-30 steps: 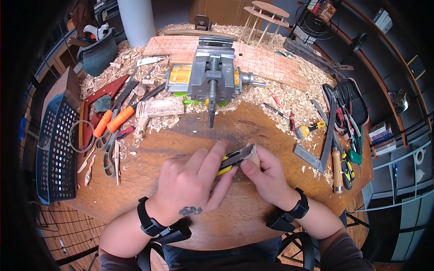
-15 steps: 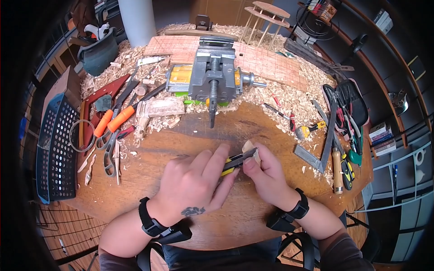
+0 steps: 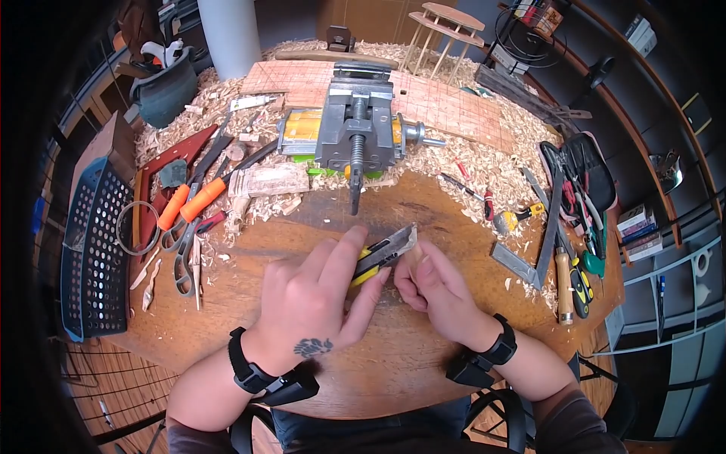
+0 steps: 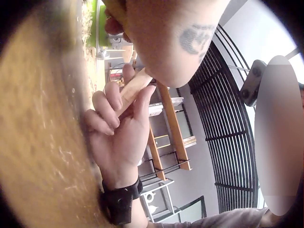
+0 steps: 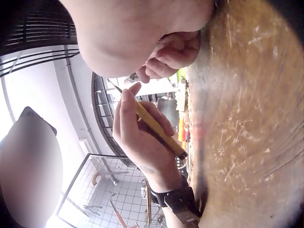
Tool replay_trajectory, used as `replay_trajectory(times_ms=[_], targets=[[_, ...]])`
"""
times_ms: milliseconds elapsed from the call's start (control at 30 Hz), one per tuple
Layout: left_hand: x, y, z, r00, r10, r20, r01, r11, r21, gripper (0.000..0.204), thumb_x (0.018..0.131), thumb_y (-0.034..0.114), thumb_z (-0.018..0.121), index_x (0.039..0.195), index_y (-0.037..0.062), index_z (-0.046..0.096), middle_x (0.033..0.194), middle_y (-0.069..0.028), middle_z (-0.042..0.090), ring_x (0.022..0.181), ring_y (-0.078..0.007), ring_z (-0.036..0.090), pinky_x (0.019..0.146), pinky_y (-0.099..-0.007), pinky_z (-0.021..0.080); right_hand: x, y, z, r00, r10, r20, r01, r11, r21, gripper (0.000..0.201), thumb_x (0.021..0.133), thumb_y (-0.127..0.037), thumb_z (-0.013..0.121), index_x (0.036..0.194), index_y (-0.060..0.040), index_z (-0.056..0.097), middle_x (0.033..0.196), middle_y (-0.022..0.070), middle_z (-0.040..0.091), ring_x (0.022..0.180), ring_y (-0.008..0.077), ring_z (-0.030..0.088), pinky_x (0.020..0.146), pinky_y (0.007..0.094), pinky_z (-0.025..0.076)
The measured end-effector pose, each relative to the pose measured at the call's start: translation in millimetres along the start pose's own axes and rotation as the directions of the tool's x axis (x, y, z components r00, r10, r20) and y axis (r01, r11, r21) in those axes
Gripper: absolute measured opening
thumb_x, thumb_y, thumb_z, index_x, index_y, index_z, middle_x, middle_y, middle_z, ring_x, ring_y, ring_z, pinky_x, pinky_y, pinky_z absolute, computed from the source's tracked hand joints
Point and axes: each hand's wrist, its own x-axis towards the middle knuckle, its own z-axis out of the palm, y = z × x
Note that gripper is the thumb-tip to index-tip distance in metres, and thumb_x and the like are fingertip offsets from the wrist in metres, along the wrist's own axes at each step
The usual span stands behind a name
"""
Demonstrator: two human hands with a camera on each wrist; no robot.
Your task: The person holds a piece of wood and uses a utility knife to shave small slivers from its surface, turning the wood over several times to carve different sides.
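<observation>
A yellow-and-black utility knife lies in the grip of my left hand, its blade pointing up and right. My right hand pinches a small pale piece of wood between thumb and fingers. The blade end overlaps the top of the wood in the head view. From the left wrist, the wood appears as a slim stick running out past the fingertips. The knife's yellow handle crosses the left palm in the right wrist view, with the fingers wrapped round it.
A metal vise stands beyond the hands amid wood shavings. Scissors, orange-handled tools and a perforated basket lie left. A metal square, a wood-handled tool and a tool pouch are on the right.
The left hand and knife have shifted slightly left, the blade now angled more upward. The right hand has turned the wood more upright, with its fingers curled lower around it.
</observation>
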Motion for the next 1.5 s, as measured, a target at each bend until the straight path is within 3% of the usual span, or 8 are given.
replay_trajectory(times_ms=[33,100,233,400,633,967,1100,1500], targets=[[0,0,0,1.0,-0.005,0.011,0.005,1.0,-0.005,0.044,0.086,0.014,0.079,0.123,-0.0036,0.064,0.088,-0.0194,0.071,0.07,-0.0346,0.072,0.063,-0.0393,0.056,-1,1,-2,1.0,0.0,-0.001,0.0,1.0,0.0,0.056,0.109,-0.059,0.041,0.122,-0.0051,0.046,0.083,-0.0009,0.045,0.064,0.0043,0.035,0.055,0.0206,0.029],[0,0,0,1.0,-0.004,0.012,0.004,1.0,-0.006,0.044,0.086,0.015,0.079,0.123,-0.0031,0.064,0.087,-0.0194,0.071,0.069,-0.035,0.072,0.062,-0.0395,0.056,-4,3,-5,0.995,0.095,0.033,-0.099,0.984,0.146,0.056,0.113,-0.052,0.037,0.143,-0.0057,0.045,0.09,-0.0017,0.047,0.074,0.0056,0.04,0.063,0.0215,0.034],[0,-5,5,0.998,0.063,0.02,-0.064,0.997,0.039,0.045,0.086,0.021,0.077,0.122,-0.004,0.066,0.082,-0.0153,0.069,0.057,-0.0297,0.067,0.051,-0.0375,0.052,-5,0,-5,0.997,0.062,0.048,-0.071,0.975,0.212,0.059,0.112,-0.054,0.037,0.144,-0.0056,0.044,0.089,-0.0022,0.045,0.073,0.0056,0.038,0.062,0.0218,0.033],[-2,-3,7,0.993,0.07,0.093,-0.073,0.997,0.029,0.047,0.087,0.022,0.077,0.124,-0.0029,0.066,0.078,-0.0142,0.066,0.057,-0.0294,0.067,0.051,-0.038,0.053,-4,1,-9,0.992,0.038,0.12,-0.056,0.987,0.153,0.062,0.11,-0.056,0.04,0.146,-0.0055,0.043,0.091,-0.0042,0.046,0.073,0.0041,0.038,0.062,0.021,0.032],[-3,-3,8,0.986,0.107,0.126,-0.108,0.994,0.003,0.051,0.086,0.022,0.076,0.129,-0.0033,0.064,0.077,-0.0141,0.064,0.058,-0.0292,0.068,0.052,-0.0388,0.054,-5,-1,-6,0.997,0.04,0.063,-0.045,0.996,0.074,0.058,0.112,-0.051,0.042,0.145,-0.0033,0.044,0.094,-0.0035,0.052,0.076,0.0032,0.043,0.066,0.0199,0.036],[-2,1,7,0.99,0.103,0.101,-0.106,0.994,0.023,0.048,0.089,0.022,0.074,0.129,-0.0027,0.064,0.076,-0.0123,0.064,0.059,-0.0269,0.068,0.052,-0.0374,0.053,-4,3,-2,0.999,-0.012,-0.041,0.007,0.993,-0.118,0.037,0.114,-0.033,0.045,0.135,-0.0032,0.055,0.098,0.0015,0.062,0.086,0.0083,0.056,0.077,0.0269,0.047],[-1,4,4,0.991,0.059,0.118,-0.062,0.998,0.019,0.047,0.086,0.018,0.079,0.125,-0.0046,0.065,0.078,-0.0165,0.069,0.062,-0.0326,0.069,0.058,-0.0388,0.055,-3,5,-1,0.993,-0.075,-0.09,0.055,0.977,-0.204,0.034,0.114,-0.03,0.048,0.131,-0.0022,0.056,0.096,0.0037,0.064,0.088,0.0101,0.058,0.079,0.0283,0.048],[-2,2,7,0.993,0.096,0.07,-0.1,0.993,0.061,0.043,0.091,0.023,0.074,0.123,-0.0046,0.065,0.074,-0.0114,0.062,0.057,-0.0279,0.066,0.052,-0.0372,0.053,-1,5,0,0.977,-0.133,-0.169,0.078,0.951,-0.299,0.025,0.111,-0.027,0.056,0.104,-0.0031,0.058,0.079,0.0016,0.053,0.076,0.0077,0.047,0.068,0.0285,0.044]])
